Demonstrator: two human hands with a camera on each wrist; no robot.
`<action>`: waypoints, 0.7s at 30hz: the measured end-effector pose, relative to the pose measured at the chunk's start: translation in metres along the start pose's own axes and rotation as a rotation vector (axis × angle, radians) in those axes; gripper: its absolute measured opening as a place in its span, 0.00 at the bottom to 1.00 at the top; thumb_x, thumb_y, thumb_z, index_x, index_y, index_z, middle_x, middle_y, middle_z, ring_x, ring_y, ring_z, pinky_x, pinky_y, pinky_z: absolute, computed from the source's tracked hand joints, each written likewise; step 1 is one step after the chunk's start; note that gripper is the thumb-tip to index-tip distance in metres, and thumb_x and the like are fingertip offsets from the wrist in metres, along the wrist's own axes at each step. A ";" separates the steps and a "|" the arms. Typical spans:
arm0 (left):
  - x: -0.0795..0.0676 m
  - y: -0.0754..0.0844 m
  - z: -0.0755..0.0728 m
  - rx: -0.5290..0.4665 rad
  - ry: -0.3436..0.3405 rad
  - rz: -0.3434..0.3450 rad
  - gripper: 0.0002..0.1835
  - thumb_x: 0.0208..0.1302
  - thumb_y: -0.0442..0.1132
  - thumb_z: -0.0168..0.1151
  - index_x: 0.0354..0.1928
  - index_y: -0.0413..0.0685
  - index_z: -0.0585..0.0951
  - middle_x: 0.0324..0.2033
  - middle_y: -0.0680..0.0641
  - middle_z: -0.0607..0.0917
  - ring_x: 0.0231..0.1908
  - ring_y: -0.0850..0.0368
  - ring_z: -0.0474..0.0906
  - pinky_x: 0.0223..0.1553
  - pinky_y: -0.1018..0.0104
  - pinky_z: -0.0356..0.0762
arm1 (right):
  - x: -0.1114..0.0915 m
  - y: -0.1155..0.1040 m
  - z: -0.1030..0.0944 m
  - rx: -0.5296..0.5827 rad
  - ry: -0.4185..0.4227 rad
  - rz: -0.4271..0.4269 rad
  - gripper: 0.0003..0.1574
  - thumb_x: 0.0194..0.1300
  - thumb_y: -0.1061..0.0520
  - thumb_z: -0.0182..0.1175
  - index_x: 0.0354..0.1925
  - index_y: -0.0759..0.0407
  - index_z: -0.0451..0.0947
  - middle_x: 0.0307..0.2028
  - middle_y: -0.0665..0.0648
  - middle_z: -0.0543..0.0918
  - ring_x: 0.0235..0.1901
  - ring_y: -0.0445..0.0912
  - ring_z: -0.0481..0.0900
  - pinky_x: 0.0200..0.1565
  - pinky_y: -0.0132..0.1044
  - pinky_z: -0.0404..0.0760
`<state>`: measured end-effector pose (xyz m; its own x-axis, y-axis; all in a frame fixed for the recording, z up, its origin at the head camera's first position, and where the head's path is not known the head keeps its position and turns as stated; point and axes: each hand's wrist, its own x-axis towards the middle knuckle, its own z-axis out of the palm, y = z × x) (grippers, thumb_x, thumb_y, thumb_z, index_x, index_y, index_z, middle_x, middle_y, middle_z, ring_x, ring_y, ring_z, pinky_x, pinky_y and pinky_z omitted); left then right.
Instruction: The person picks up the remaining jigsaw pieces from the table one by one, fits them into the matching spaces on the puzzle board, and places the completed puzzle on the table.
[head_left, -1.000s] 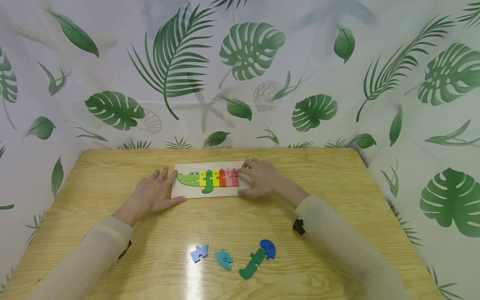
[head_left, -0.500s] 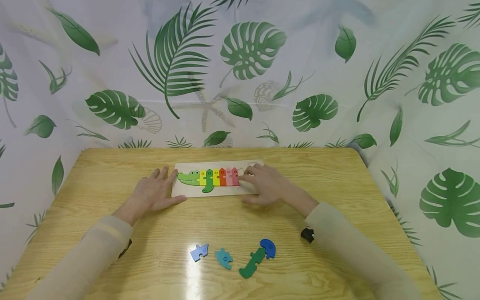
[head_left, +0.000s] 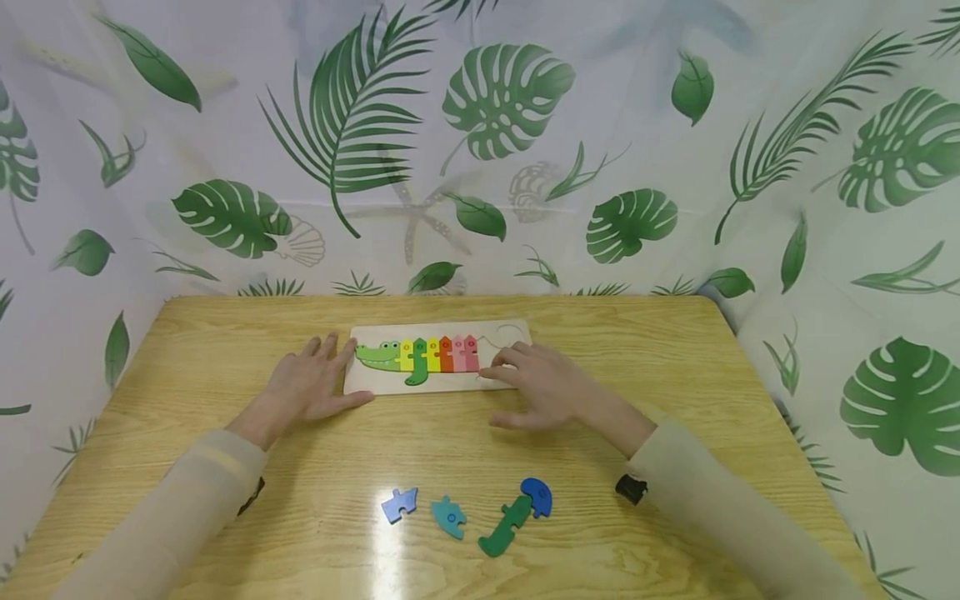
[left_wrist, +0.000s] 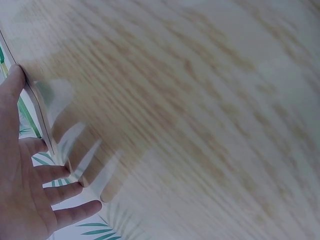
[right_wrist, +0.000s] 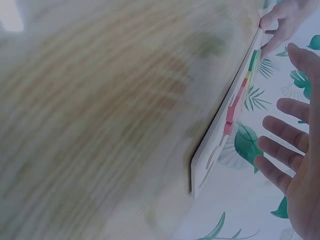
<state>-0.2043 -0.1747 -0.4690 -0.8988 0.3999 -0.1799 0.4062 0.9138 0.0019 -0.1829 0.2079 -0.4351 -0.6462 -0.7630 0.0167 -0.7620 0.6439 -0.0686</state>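
A leaf-print cloth (head_left: pixel 480 158) hangs behind a wood-grain table (head_left: pixel 322 483). From where I stand, the person's left hand (head_left: pixel 303 387) spreads its fingers at the left end of a crocodile puzzle board (head_left: pixel 375 383), touching its edge, nothing clasped. The right hand (head_left: pixel 551 379) has its fingers loosely extended and parted over the board's right end, holding nothing. Between them runs the row of fitted pieces: the crocodile head (head_left: pixel 381 357) near the left hand, the dark pink segment (head_left: pixel 471 354) just beside the right fingertips. Nearer the person lie a periwinkle piece (head_left: pixel 399 505), a teal piece (head_left: pixel 448 517) and a green leg piece (head_left: pixel 506 527), with a dark blue piece (head_left: pixel 536 497) at its far end
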 end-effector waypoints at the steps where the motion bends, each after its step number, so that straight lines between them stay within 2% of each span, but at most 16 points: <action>1: 0.000 0.000 0.000 0.000 -0.002 -0.001 0.55 0.70 0.77 0.49 0.83 0.42 0.58 0.78 0.26 0.62 0.74 0.24 0.67 0.60 0.29 0.79 | -0.002 -0.001 0.000 0.001 -0.003 -0.003 0.42 0.66 0.28 0.66 0.68 0.50 0.80 0.58 0.55 0.85 0.56 0.52 0.82 0.57 0.48 0.84; 10: 0.000 0.000 0.000 0.001 0.001 0.000 0.55 0.70 0.77 0.50 0.83 0.43 0.58 0.78 0.27 0.63 0.74 0.24 0.67 0.59 0.29 0.80 | -0.018 -0.016 0.002 0.004 0.010 -0.026 0.41 0.66 0.27 0.65 0.67 0.48 0.81 0.58 0.53 0.85 0.56 0.49 0.82 0.57 0.47 0.85; 15: 0.000 0.001 0.000 0.003 0.003 0.004 0.55 0.70 0.77 0.50 0.83 0.43 0.59 0.78 0.26 0.63 0.73 0.24 0.68 0.59 0.30 0.81 | -0.030 -0.023 0.010 -0.017 0.028 -0.064 0.40 0.67 0.26 0.64 0.66 0.47 0.82 0.56 0.51 0.85 0.54 0.47 0.83 0.53 0.43 0.85; 21: -0.001 0.001 0.001 0.001 -0.001 0.000 0.55 0.70 0.78 0.49 0.83 0.42 0.58 0.78 0.26 0.62 0.74 0.24 0.67 0.59 0.30 0.80 | -0.041 -0.032 0.013 0.011 0.059 -0.115 0.37 0.67 0.28 0.65 0.64 0.47 0.83 0.55 0.51 0.86 0.53 0.46 0.84 0.51 0.42 0.87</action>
<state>-0.2032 -0.1741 -0.4696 -0.8987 0.3996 -0.1805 0.4062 0.9138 0.0004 -0.1315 0.2176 -0.4469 -0.5561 -0.8269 0.0835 -0.8310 0.5514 -0.0737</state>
